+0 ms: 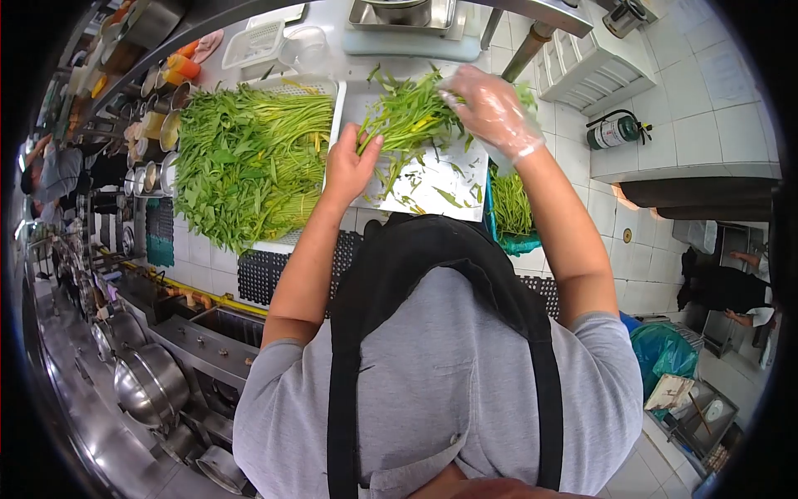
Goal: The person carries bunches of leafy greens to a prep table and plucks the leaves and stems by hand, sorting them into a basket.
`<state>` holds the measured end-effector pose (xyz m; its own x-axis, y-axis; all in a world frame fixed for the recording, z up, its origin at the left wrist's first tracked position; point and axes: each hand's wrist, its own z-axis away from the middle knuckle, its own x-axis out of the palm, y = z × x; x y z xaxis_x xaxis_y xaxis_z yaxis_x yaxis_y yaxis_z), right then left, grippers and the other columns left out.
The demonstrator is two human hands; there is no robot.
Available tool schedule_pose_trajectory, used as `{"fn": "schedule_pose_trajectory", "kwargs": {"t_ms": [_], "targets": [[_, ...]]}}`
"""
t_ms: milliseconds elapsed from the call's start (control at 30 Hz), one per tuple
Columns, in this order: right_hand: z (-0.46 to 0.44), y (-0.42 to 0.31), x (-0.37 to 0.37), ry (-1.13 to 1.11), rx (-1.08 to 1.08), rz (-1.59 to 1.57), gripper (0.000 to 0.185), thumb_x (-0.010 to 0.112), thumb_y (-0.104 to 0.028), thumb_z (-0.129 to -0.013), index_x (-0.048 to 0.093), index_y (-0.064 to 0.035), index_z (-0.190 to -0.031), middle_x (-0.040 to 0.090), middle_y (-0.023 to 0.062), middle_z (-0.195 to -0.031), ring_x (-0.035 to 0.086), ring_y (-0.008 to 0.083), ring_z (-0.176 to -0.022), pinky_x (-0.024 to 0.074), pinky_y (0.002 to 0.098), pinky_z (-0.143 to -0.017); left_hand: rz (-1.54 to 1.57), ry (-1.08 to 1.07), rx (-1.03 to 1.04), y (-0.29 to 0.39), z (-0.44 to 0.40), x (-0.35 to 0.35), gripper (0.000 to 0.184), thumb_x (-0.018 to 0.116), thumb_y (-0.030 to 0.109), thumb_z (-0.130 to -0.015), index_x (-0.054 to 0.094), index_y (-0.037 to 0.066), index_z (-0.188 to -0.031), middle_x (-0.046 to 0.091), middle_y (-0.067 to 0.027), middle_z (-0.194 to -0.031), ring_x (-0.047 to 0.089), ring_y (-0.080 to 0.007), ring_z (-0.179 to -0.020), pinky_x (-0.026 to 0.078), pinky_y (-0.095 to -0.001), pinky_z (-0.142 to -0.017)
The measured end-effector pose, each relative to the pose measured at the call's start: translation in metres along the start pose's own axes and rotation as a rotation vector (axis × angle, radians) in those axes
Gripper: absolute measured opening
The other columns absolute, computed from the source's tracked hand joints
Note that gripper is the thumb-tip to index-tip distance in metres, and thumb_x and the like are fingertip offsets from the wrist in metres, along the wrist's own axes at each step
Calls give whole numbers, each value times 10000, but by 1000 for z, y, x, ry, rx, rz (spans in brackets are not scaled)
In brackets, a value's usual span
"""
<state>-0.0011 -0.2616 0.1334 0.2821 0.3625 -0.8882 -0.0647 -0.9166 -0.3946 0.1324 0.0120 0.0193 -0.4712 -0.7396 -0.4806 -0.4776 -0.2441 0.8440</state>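
Observation:
A bunch of leafy green stems (407,116) lies over the steel table (399,191). My left hand (351,166), bare, holds the stem ends at the bunch's left side, thumb and fingers round them. On the right, my right hand (490,108) wears a clear plastic glove and is at the leafy end of the bunch, its fingers bent; what they grip is hard to make out. Loose leaves and bits of stem are scattered on the table below the bunch. Left of my left hand, a white basket (338,108) is heaped with more greens (249,158).
Below the table's right edge, more greens (511,204) stand in a green bag. A white colander (253,46) and clear bowl (303,48) sit behind the basket. Sauce bottles and pots line the left. A metal post (528,54) rises at back right. Other people are at both far sides.

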Motion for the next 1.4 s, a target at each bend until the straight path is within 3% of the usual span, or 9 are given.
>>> {"fn": "schedule_pose_trajectory", "kwargs": {"t_ms": [67, 133, 433, 500, 600, 700, 1000, 1167, 1400], "targets": [[-12, 15, 19, -1, -42, 91, 310, 740, -167, -934, 775, -42, -1216, 713, 171, -1340, 701, 409, -1192, 568, 475, -1006, -10, -17, 20, 9, -1, -3, 359, 761, 326, -1035, 564, 26, -1024, 660, -178, -814, 625, -348, -683, 503, -444, -657], [-20, 22, 28, -57, -135, 3, 355, 716, -106, -895, 775, -53, -1240, 697, 174, -1384, 689, 409, -1224, 548, 484, -1064, 39, -52, 60, 15, -2, -4, 312, 772, 199, -1044, 526, 15, -987, 586, -75, -859, 520, -163, -804, 481, -339, -739], [-20, 18, 42, -83, -208, 26, 369, 731, -99, -872, 777, -54, -1235, 726, 223, -1349, 696, 440, -1187, 561, 496, -1042, -91, -110, -49, 25, 0, -8, 286, 747, 236, -1056, 571, 15, -1014, 681, -124, -871, 621, -230, -795, 519, -389, -750], [-27, 27, 67, 318, 396, -350, 283, 748, -189, -969, 772, -30, -1202, 793, 203, -1184, 757, 372, -1094, 576, 440, -995, 100, -29, -39, 14, 2, -1, 295, 723, 280, -1081, 604, 12, -1050, 676, -44, -869, 628, -218, -775, 516, -382, -725], [-18, 35, 63, 469, 535, -740, 305, 731, -286, -1057, 769, -6, -1174, 818, 140, -1040, 753, 244, -1015, 563, 373, -971, 257, 138, -3, 8, 3, 7, 298, 738, 309, -1077, 647, 29, -1124, 651, 25, -888, 596, -148, -748, 491, -325, -649], [1, 24, 54, 593, 347, -776, 212, 695, -218, -1103, 742, -19, -1162, 810, 90, -1010, 703, 146, -973, 546, 331, -948, 464, -64, -539, 1, 8, -15, 319, 787, 293, -1039, 659, 64, -1222, 639, 35, -924, 565, -85, -741, 455, -264, -573], [-2, -36, -3, 897, 30, -590, 124, 804, -71, -998, 748, -29, -1100, 796, 77, -1017, 738, 156, -865, 584, 315, -792, 703, 52, -553, 14, 0, -11, 273, 820, 150, -981, 671, 109, -1207, 678, 38, -937, 566, -49, -687, 408, -228, -509], [-1, -29, 14, 271, -55, -122, 187, 747, -209, -972, 801, -105, -1118, 792, 151, -1103, 760, 407, -932, 613, 497, -826, 679, -31, -603, 21, -5, -20, 290, 815, 146, -989, 674, 109, -1240, 678, 34, -929, 554, -46, -650, 398, -223, -493], [0, -14, 43, 172, -200, 132, 346, 754, -88, -885, 787, -127, -1227, 735, 104, -1167, 750, 352, -925, 611, 479, -812, 680, -125, -552, 26, -8, -23, 328, 841, 183, -981, 692, 80, -1255, 666, 45, -877, 534, -28, -625, 385, -205, -488]]}}
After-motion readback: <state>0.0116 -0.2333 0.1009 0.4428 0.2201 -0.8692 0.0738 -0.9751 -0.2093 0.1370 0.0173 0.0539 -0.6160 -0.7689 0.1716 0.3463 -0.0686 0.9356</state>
